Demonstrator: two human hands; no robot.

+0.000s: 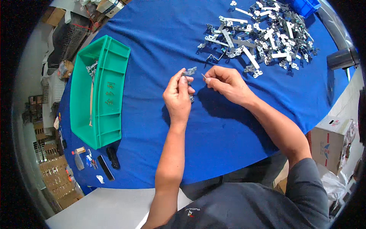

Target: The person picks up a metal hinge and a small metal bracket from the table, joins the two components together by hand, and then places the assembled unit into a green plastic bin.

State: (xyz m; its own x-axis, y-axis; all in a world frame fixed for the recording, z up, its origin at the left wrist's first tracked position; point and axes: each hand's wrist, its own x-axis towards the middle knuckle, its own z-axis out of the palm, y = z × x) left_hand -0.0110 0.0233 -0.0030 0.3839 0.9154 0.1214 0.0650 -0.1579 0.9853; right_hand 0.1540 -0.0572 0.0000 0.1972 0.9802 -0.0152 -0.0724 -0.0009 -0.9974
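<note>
My left hand point(178, 97) is closed around a small silvery metal bracket point(190, 71), which sticks out past the fingertips. More of the metal shows below the fingers. To its right, my right hand point(230, 86) pinches a thin, pale piece point(204, 76) between thumb and forefinger; it is too small to name. Its end points toward the bracket, with a gap between them. Both hands are raised above the blue cloth point(152, 45), and shadows fall beneath them. Beyond my right hand lies a loose pile of silver and dark metal brackets point(250, 57) with flat strips.
A green plastic crate point(114, 131) stands at the left with a few metal parts point(91, 68) inside. Near it lie a black phone-like slab point(105, 168), a black object point(113, 157) and a small bottle point(79, 161). A blue bin point(305, 7) sits far right; a carton point(329, 141) stands beside the table.
</note>
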